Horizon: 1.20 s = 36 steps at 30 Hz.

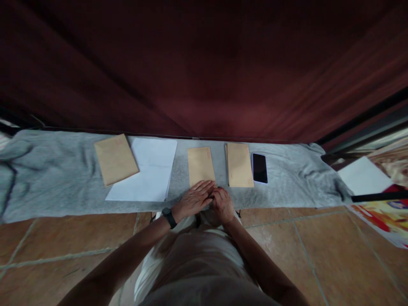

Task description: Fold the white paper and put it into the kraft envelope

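Note:
A brown paper envelope point(201, 165) lies before me on the grey cloth. My left hand point(195, 199) rests flat across its near end, the fingers stretched out and together, pointing right. At the near right corner of the same envelope, my right hand point(222, 205) has its fingers curled in and closed on the edge. The fingertips of both hands meet there, and the near edge of the envelope is hidden beneath them. A dark watch point(169, 217) is on my left wrist.
A stack of brown envelopes point(240, 165) lies to the right, beside a phone point(259, 168). White paper sheets point(149, 178) lie left, partly under another brown envelope stack point(115, 159). Grey cloth point(293, 174) covers the narrow table. A dark red curtain point(204, 85) hangs behind.

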{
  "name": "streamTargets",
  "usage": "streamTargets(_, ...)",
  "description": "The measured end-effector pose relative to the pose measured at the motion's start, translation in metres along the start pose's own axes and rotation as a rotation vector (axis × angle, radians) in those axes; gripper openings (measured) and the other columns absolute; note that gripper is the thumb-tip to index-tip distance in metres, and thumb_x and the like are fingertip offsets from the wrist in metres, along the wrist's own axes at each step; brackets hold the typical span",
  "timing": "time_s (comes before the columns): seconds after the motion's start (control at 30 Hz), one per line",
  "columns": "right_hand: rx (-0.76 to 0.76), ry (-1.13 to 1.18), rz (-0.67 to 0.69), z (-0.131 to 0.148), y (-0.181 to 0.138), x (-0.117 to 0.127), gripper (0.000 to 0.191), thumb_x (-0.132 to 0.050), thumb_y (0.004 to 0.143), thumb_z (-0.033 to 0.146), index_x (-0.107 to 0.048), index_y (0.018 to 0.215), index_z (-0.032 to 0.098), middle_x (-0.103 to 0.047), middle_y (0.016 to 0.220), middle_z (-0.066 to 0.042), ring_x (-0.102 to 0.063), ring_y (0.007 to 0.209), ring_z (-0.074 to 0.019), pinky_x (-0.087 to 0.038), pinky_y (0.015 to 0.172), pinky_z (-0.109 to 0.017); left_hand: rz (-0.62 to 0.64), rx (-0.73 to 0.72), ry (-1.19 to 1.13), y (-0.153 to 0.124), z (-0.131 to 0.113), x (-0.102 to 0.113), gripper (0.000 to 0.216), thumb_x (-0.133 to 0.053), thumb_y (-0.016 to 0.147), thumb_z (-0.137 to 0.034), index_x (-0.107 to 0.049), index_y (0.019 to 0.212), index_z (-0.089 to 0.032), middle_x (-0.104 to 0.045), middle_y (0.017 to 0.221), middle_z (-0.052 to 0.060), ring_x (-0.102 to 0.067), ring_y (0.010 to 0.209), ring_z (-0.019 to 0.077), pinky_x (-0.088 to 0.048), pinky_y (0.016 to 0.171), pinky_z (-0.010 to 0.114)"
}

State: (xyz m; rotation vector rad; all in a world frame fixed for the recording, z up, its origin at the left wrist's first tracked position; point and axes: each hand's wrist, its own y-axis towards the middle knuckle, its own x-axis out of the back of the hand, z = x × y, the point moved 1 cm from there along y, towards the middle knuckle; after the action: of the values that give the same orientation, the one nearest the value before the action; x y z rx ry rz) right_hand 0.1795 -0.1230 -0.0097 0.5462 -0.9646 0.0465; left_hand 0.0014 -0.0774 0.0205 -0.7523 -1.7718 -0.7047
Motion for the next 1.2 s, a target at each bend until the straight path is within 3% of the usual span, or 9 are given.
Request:
streamTargets(0.17,-0.061,0.062,-0.01,0.0,0.002,0.004,0.033,-0.044,0.093,0.007,-0.067,0.11,0.022,-0.068,0.108,-0.01,-0.062,0.111,-0.0245,-0.054,0.103,-0.043,-0.012,0.019,0.033,-0.014,-0.013,-0.003,0.06,-0.04,0.107,-0.045,-0.036,0.159,-0.014,-0.039,0.165,0.013,-0.031,0.155,0.0209,-0.021,0.129,0.041)
streamTargets(0.33,-0.103,0.209,-0.015,0.002,0.013,0.013,0.042,-0.039,0.1,0.013,-0.064,0.133,0.02,-0.068,0.131,-0.011,-0.061,0.127,-0.0218,-0.052,0.112,-0.042,-0.04,0.05,0.084,-0.022,-0.02,-0.012,0.06,-0.044,0.106,-0.047,-0.045,0.153,-0.01,-0.051,0.156,0.018,-0.041,0.151,0.0251,-0.027,0.127,0.044)
streamTargets(0.53,0.188,0.132,0.222,0.007,0.043,0.01,0.039,-0.047,0.105,0.024,-0.062,0.141,0.024,-0.065,0.144,-0.005,-0.055,0.139,-0.019,-0.044,0.121,-0.044,-0.09,0.114,0.102,-0.038,-0.026,-0.022,0.051,-0.051,0.103,-0.047,-0.059,0.141,-0.013,-0.063,0.143,0.018,-0.052,0.142,0.0283,-0.035,0.123,0.049)
streamTargets(0.67,0.32,0.07,0.312,0.005,0.067,0.001,0.036,-0.052,0.106,0.03,-0.062,0.14,0.028,-0.061,0.149,0.0,-0.053,0.141,-0.0175,-0.041,0.123,-0.043,-0.112,0.154,0.132,-0.047,-0.029,-0.027,0.047,-0.051,0.103,-0.046,-0.062,0.139,-0.018,-0.067,0.139,0.014,-0.056,0.138,0.0285,-0.04,0.12,0.05)
streamTargets(0.83,0.368,-0.032,0.361,-0.01,0.097,-0.02,0.042,-0.052,0.105,0.027,-0.056,0.147,0.026,-0.049,0.16,-0.002,-0.044,0.148,-0.0203,-0.035,0.126,-0.045,-0.155,0.179,0.167,-0.047,-0.03,-0.032,0.053,-0.046,0.105,-0.047,-0.055,0.148,-0.018,-0.061,0.148,0.012,-0.052,0.142,0.0278,-0.038,0.122,0.047)
streamTargets(0.97,0.295,-0.088,0.337,-0.024,0.124,-0.039,0.044,-0.052,0.105,0.028,-0.052,0.15,0.025,-0.046,0.161,-0.003,-0.043,0.149,-0.0206,-0.033,0.127,-0.047,-0.158,0.163,0.161,-0.046,-0.029,-0.028,0.056,-0.042,0.106,-0.047,-0.047,0.154,-0.019,-0.05,0.158,0.009,-0.047,0.147,0.0251,-0.035,0.124,0.043)
streamTargets(1.2,0.209,-0.076,0.281,-0.039,0.167,-0.064,0.047,-0.05,0.105,0.031,-0.051,0.15,0.018,-0.047,0.16,-0.008,-0.043,0.15,-0.022,-0.03,0.128,-0.048,-0.127,0.179,0.159,-0.045,-0.03,-0.02,0.058,-0.043,0.106,-0.047,-0.045,0.156,-0.018,-0.046,0.161,0.008,-0.04,0.151,0.0231,-0.034,0.125,0.041)
